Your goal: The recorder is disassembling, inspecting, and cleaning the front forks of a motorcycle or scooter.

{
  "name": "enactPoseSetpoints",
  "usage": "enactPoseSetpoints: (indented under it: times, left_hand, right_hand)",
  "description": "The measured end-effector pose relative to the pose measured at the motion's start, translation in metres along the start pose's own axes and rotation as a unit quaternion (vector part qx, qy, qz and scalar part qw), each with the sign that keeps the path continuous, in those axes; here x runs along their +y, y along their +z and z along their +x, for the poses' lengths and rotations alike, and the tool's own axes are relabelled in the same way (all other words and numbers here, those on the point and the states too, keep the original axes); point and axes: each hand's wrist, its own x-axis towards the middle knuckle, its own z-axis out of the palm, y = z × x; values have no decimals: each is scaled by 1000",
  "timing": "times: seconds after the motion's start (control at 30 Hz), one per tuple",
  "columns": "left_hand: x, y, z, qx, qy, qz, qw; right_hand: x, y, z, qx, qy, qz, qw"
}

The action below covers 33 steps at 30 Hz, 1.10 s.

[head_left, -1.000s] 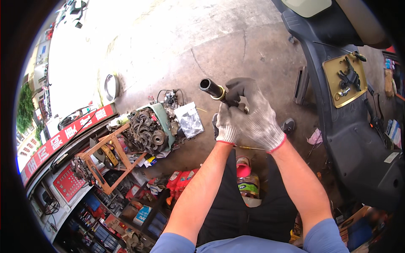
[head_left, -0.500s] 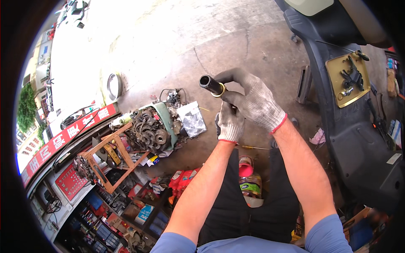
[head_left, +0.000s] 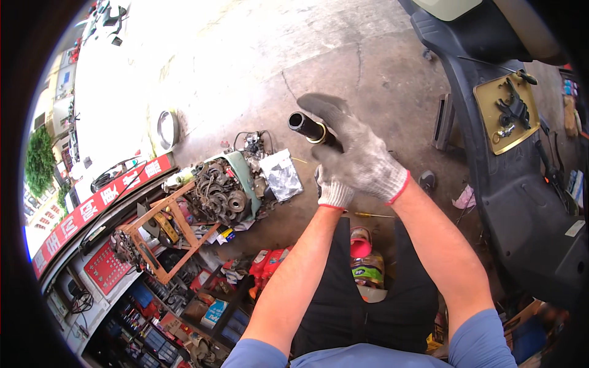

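A black hollow tube (head_left: 308, 127) with a pale gold ring round its middle points up and to the left in front of me, its open end toward the far side. My left hand (head_left: 336, 194), in a grey-white work glove with a red cuff, is closed low on the tube; most of its fingers are hidden behind my other hand. My right hand (head_left: 366, 156), gloved the same way, has its dark-smudged fingers stretched past the tube and its thumb apart on the near side. Its fingers look blurred, and whether the palm touches the tube cannot be seen.
To the right stands a scooter body (head_left: 485, 153) bearing a gold tray (head_left: 489, 98) of black and metal parts. At left, a heap of greasy metal parts (head_left: 215, 190) lies near a silvery bag (head_left: 281, 175) and a wooden frame (head_left: 178, 245). A screwdriver (head_left: 374, 215) lies between my legs.
My right hand has loosened from around the tube; its fingers have straightened and swung outward to the far left. The tube has shifted only slightly, still in my left hand.
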Motion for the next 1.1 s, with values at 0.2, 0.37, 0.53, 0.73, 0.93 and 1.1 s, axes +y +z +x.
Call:
enactPoseSetpoints:
  times: [0.2,0.37,0.53,0.73,0.93,1.1]
  left_hand:
    - [-18,21,-7,63,89,22,994]
    - [-16,24,-8,60,90,21,994]
    - [-14,27,-11,56,95,7,994]
    - [-20,21,-12,55,94,6,994]
    - [-17,19,-18,57,97,-10,994]
    - [-15,21,-14,69,92,-18,993]
  right_hand:
    - [-13,2,0,18,25,-99,995]
    - [-11,-5,3,-47,29,1,998]
    - [-16,1,-4,14,7,-2,1000]
    - [-18,7,-3,-33,40,-69,996]
    - [-2,-12,-8,-63,43,57,995]
    - [-21,-2,-6,19,22,-92,995]
